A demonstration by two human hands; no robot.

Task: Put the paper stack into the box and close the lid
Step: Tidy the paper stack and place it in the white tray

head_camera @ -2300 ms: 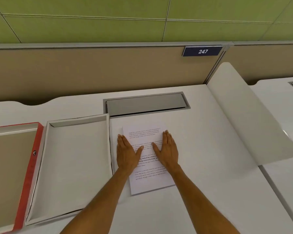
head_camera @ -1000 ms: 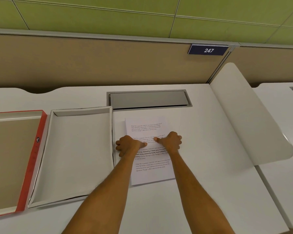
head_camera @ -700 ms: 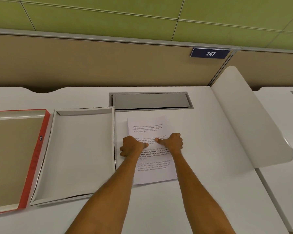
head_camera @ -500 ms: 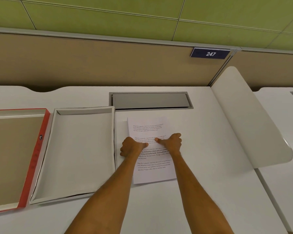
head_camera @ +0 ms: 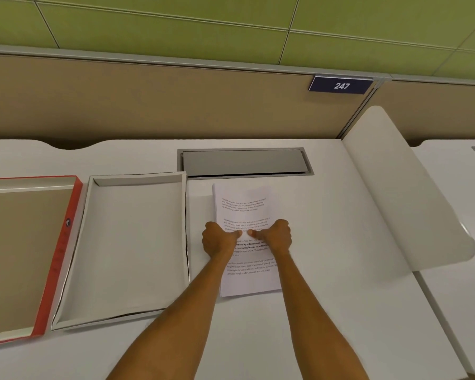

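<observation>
A stack of printed paper [head_camera: 244, 204] lies on the white desk [head_camera: 327, 311], just right of the box. My left hand [head_camera: 220, 239] grips the stack's left edge and my right hand [head_camera: 276, 235] grips its right edge. Both have curled fingers, and the thumbs lie on top, almost touching. The stack looks slightly bowed, with a shadow along its left side. The open white box [head_camera: 137, 178] stands empty left of the paper. Its red-edged lid [head_camera: 62, 242] lies inside-up at the far left.
A grey cable hatch [head_camera: 244, 163] is set into the desk behind the paper. A white curved divider [head_camera: 412, 204] rises on the right, with another desk beyond it. A beige partition with a "247" sign [head_camera: 340, 85] closes the back.
My hands went from flat on the sheet to curled around its two sides. Since half a second ago the thumbs have drawn closer together and the stack looks narrower.
</observation>
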